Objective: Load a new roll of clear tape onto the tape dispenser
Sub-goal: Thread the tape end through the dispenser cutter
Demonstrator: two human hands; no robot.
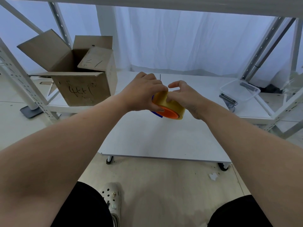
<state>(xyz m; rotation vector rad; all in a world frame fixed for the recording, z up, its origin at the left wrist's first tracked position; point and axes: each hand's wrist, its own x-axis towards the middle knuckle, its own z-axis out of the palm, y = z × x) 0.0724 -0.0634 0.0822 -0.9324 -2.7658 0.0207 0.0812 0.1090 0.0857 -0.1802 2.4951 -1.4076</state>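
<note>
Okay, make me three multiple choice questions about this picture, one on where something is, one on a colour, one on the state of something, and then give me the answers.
1. Where is the cardboard box?
A. On the floor by the shoe
B. On the low shelf at the left
C. Inside the clear plastic tub

2. What colour is the hub inside the tape roll?
A. Orange
B. Green
C. White

3. What state is the box in?
A. Taped shut
B. Crushed flat
C. Open, flaps up

Answers: 1 B, it sits on the white shelf left of the left hand. 2 A, an orange disc shows in the roll's centre, beside the right hand. 3 C, its flaps stand apart.
</note>
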